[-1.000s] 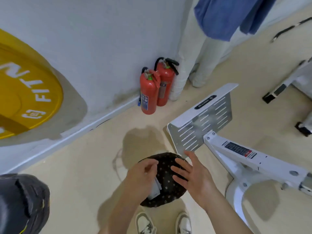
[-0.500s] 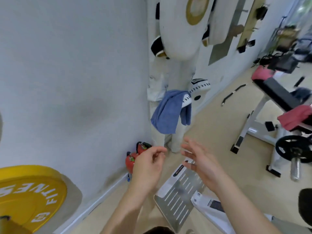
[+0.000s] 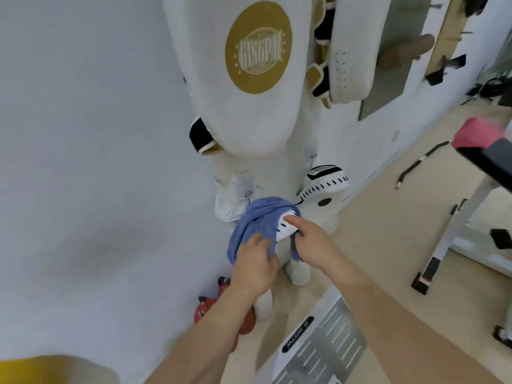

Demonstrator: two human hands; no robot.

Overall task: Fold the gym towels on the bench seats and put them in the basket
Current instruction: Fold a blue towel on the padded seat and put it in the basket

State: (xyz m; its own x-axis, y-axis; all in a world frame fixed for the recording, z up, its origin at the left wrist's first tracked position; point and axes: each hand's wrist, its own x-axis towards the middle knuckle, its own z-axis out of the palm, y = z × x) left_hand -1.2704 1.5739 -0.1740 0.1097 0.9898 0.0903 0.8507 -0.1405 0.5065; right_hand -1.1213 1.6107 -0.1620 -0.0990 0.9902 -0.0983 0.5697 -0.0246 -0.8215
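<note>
A blue towel [image 3: 256, 220] hangs draped over a white striking pad [image 3: 322, 187] at the foot of a white punching bag stand. My left hand [image 3: 253, 264] grips the towel's lower left part, fingers curled into the cloth. My right hand [image 3: 304, 239] holds the towel's right edge against the pad, index finger stretched over the white surface. A pink towel [image 3: 475, 134] lies on a black bench [image 3: 490, 162] at the far right. The basket is out of view.
A big white punching bag [image 3: 249, 79] with a gold logo hangs right ahead. Two red fire extinguishers [image 3: 210, 306] stand by the wall below my left arm. A perforated metal footplate [image 3: 321, 347] lies at the bottom. White bench frame legs [image 3: 443, 245] stand on the right.
The view rose from the dark patterned basket on the floor to the stand. Both hands moved forward and took hold of the blue towel.
</note>
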